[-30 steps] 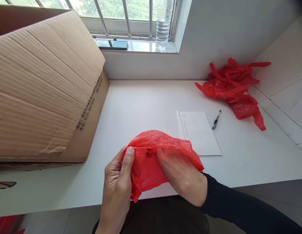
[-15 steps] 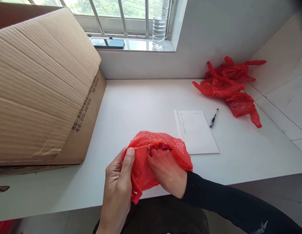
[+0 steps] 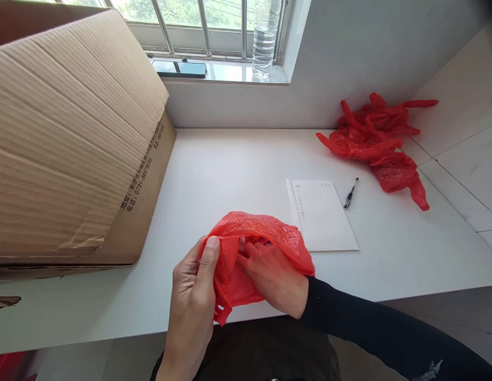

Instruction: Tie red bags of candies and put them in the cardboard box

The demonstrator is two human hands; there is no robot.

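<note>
A thin red plastic bag [image 3: 278, 235] is held at the near edge of the white table [image 3: 230, 174]. My left hand [image 3: 194, 296] pinches the bag's left rim between thumb and fingers. My right hand [image 3: 273, 275] reaches into the bag's mouth, its fingertips hidden inside. Something small and dark red [image 3: 264, 241] shows inside the opening, too hidden to name.
A large cardboard box [image 3: 71, 137] lies on its side at the left. White paper [image 3: 323, 214] and a black pen [image 3: 351, 193] lie right of the bag. A heap of red bags [image 3: 383, 143] sits at the back right. A phone [image 3: 179, 68] and water bottle [image 3: 265, 39] stand on the sill.
My right hand has drawn back toward me and its fingers have gone into the bag's mouth. The bag has bunched up smaller. My left hand keeps its pinch.
</note>
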